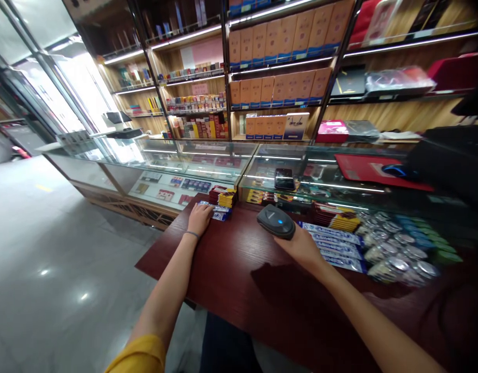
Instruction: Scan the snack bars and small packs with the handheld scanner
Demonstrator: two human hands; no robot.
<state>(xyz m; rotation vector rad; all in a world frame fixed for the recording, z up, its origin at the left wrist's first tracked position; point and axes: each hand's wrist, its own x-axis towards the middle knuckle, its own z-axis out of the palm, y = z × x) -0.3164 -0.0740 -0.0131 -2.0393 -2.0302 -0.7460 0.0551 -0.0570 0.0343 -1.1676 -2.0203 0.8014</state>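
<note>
My right hand is shut on a dark grey handheld barcode scanner, which shows a small blue light on top. My left hand lies palm down on a dark red wooden counter, its fingertips touching a small blue-and-white packet. Whether those fingers grip the packet is unclear. A row of longer blue-and-white bars lies just beyond my right hand. Stacked red-and-yellow packets stand near my left fingers.
Silver round packets and green-blue packets crowd the counter's right side. Behind it stand glass display cases, with a phone and a red folder on top. Shelves of boxes rise beyond. A polished grey floor lies left.
</note>
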